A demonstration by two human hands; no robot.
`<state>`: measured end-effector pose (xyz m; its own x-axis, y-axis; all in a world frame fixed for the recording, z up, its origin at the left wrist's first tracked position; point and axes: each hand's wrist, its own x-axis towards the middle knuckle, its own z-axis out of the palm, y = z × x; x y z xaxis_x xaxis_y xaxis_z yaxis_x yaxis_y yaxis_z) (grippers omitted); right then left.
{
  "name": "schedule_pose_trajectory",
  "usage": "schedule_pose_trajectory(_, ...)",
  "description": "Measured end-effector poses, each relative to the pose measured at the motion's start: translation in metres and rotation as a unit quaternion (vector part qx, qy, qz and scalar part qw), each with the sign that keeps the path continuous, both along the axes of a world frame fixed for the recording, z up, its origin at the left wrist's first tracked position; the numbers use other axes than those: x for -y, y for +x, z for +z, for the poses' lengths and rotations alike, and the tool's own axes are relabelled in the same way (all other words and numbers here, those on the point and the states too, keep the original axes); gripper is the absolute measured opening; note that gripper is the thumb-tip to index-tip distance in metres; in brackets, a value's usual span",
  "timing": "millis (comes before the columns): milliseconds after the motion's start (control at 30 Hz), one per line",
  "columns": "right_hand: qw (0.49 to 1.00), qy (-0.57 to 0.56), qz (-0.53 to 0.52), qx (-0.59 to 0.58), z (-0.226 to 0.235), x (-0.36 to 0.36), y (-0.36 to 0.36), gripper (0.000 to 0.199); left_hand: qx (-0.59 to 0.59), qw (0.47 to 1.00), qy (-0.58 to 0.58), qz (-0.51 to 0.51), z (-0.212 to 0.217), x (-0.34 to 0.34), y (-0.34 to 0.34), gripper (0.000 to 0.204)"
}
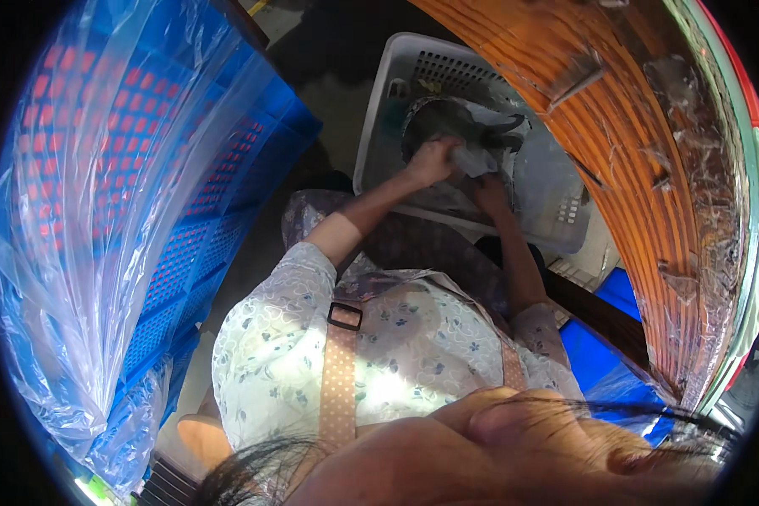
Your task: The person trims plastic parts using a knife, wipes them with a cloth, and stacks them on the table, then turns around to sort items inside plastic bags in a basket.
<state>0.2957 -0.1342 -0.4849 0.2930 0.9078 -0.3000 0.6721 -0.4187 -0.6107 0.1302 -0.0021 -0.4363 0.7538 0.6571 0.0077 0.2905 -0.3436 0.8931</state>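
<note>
Both hands are over a pale grey plastic basket [364, 152]. My left hand [434, 160] is closed, its fingertips on a small translucent whitish plastic piece [476, 160]; I cannot tell whether it is a bag or a wrapper. My right hand [491, 197] lies in shadow at the lower edge of that piece, its fingers closed against it and partly hidden. Beneath the hands, inside the basket, sits a dark rounded thing [426, 120] with pale sheet around it. A dark curved strip [506, 128] lies beside it, too dim to name.
Blue perforated crates [185, 253] draped with clear plastic film [101, 211] stand close on my left. A brown wood-grain tabletop [624, 110] with scraps of clear tape curves along the right. Some blue material [599, 354] lies below it. An apron strap [340, 371] crosses my patterned top.
</note>
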Motion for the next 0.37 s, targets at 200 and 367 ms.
schedule_pose_trajectory(200,0.979,0.192,-0.071,-0.008,0.099,0.028,-0.013,0.027,0.153,0.976,0.153,-0.035,0.032,0.014,-0.085,0.029)
schedule_pose_trajectory(367,0.977,0.180,-0.095,0.061,0.125,0.092,-0.003,0.028,-0.107,0.918,0.228,-0.306,0.074,0.031,-0.209,0.029)
